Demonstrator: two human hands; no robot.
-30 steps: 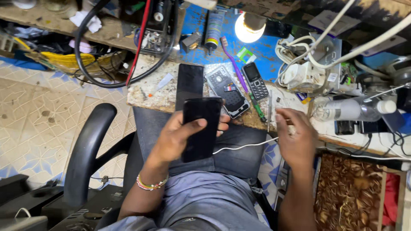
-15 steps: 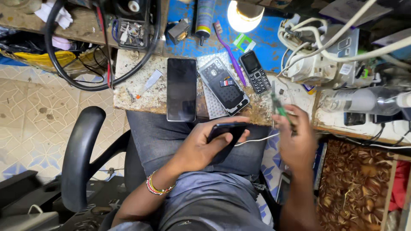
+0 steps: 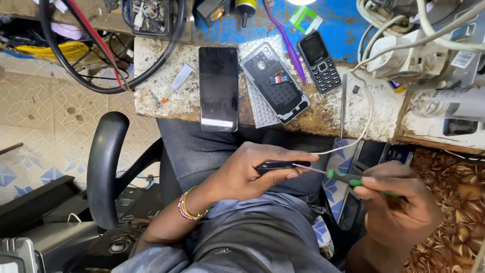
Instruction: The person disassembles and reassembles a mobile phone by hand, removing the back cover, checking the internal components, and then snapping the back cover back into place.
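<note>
My left hand grips a dark smartphone edge-on over my lap, with a beaded bracelet on its wrist. My right hand holds a thin green-handled tool whose metal tip touches the phone's right end. On the worn bench above lie a black phone screen, an opened phone body with its inside showing, and a small keypad phone.
A white cable hangs from the bench toward my lap. A purple toothbrush, tweezers, a small glue tube and black cables are on the bench. An office chair armrest stands at left.
The phone went from flat in my left hand to edge-on, lower over my lap. My right hand came down and brought the tool's tip to the phone's end.
</note>
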